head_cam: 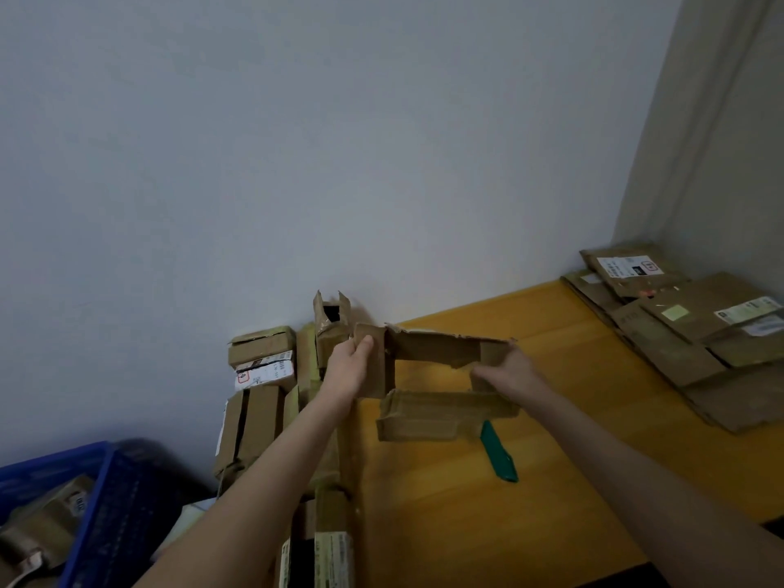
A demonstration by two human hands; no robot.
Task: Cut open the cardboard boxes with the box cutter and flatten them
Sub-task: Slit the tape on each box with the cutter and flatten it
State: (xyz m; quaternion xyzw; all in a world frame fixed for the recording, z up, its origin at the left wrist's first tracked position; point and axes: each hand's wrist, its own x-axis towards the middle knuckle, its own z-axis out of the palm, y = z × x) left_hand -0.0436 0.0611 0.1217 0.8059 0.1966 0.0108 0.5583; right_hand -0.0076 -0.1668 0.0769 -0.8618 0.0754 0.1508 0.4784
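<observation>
Brown cardboard filled the middle of the view: an opened cardboard box (432, 348), its ends cut away so that its walls formed a loose, ragged-edged ring, was held up above a yellow-orange wooden table (445, 524). The left hand (350, 367) gripped the box's end at 9 o'clock, with the thumb pressed over the outer face of the panel and the fingers curled behind it. The right hand (505, 371) held the end at 3 o'clock, its fingers wrapped around that side wall; this hand was somewhat blurred. Both bare forearms reached in from the bottom of the frame.

The green box cutter (498, 454) lay flat on the table at about 5 o'clock from the box, just under its near wall and touched by neither hand.

At 3 o'clock in the frame, well apart from the hands, a pile of flattened boxes (687, 333) lay against the corner, some bearing white shipping labels. At 9 o'clock from the held box, a stack of uncut boxes (261, 354) stood against the pale grey wall (339, 163), and a small box with open top flaps (331, 320) stood upright just behind the left hand. At 7 o'clock in the frame sat a blue crate (114, 502) holding more cardboard.
</observation>
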